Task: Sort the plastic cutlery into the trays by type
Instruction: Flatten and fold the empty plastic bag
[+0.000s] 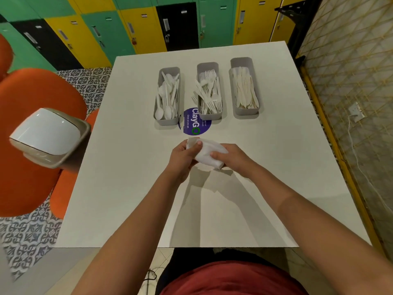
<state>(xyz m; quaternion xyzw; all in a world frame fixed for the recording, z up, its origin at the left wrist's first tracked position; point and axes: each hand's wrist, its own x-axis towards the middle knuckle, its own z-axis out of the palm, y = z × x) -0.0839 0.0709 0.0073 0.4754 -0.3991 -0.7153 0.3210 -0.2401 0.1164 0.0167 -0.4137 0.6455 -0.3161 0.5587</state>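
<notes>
I am gripping a crumpled white plastic bag [209, 155] with both hands, left hand [182, 158] and right hand [234, 158] curling round it just above the table [127, 188], probably balling it up now that it looks emptied. Beyond my hands three grey trays are sitting: spoon tray [158, 116] beyond my left hand, fork tray [209, 117] straight ahead, knife tray [246, 111] beyond my right.

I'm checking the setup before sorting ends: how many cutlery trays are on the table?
3, side by side at the far end of the table: the spoon tray on the left, the fork tray in the middle, the knife tray on the right.
</notes>
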